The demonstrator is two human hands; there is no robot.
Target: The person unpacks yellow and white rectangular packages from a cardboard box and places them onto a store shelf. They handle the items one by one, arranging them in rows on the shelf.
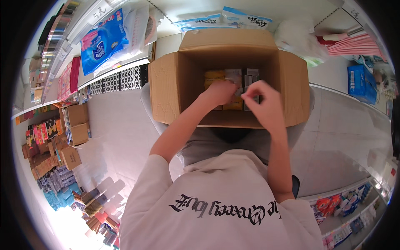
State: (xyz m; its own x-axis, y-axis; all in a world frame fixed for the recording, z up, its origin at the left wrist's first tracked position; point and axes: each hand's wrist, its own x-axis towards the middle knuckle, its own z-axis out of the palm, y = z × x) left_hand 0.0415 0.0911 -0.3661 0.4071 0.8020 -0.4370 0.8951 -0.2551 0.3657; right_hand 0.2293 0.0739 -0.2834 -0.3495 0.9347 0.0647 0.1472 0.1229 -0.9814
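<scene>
An open cardboard box (292, 90) with its flaps folded out rests on my lap. Inside lie yellow packages (214, 76) on the left and small white-and-grey boxes (251, 75) on the right. My left hand (222, 92) reaches into the box over the packages, its fingers at a pale, partly clear item (232, 75); whether it grips this is hidden. Just to the right, my right hand (264, 100) hovers over the box, thumb and fingertips pinched together. Whether anything thin is between those fingertips cannot be made out.
Shelving (331, 73) stands ahead, with a blue plastic pack (104, 42), white-and-blue bags (247, 19), pink goods (354, 45) and a blue box (361, 82). Cardboard cartons (78, 115) and stacked goods line the left. A lower shelf (340, 223) of packaged goods stands at the lower right.
</scene>
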